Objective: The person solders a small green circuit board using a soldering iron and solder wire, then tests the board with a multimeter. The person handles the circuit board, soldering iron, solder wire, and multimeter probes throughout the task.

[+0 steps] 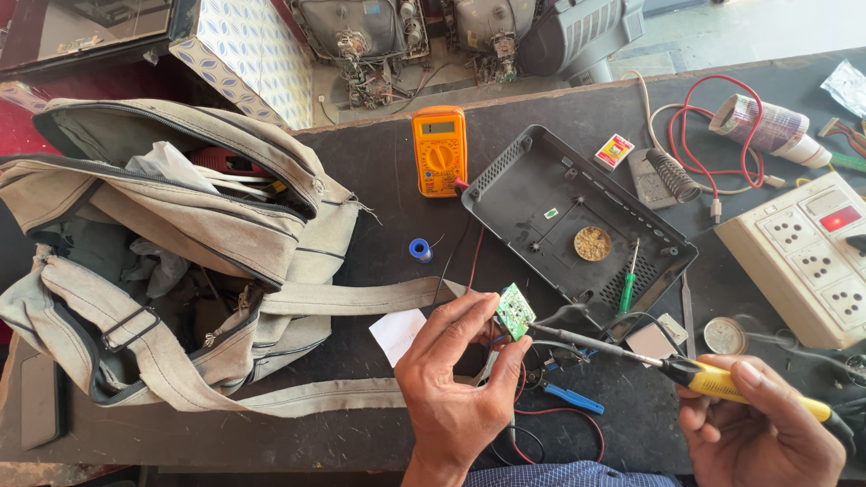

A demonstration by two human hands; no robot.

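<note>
1. Your left hand [456, 383] is pinching a small green circuit board [515, 312] between thumb and fingertips, holding it tilted just above the dark workbench [379, 171].
2. Your right hand [762, 433] is wrapping closed around the yellow handle of a soldering iron [672, 365], and its metal tip is reaching to the board's edge.
3. Loose red and black wires [559, 415] and a blue-handled tool [573, 398] are lying just below the board.
4. An open black plastic casing [577, 216] is sitting just behind it, with a green screwdriver [629, 280] resting inside.
5. An orange multimeter [439, 149] is lying beyond the casing, a grey canvas bag [180, 252] is sprawling on the left, and a cream power strip [812, 261] is sitting on the right.
</note>
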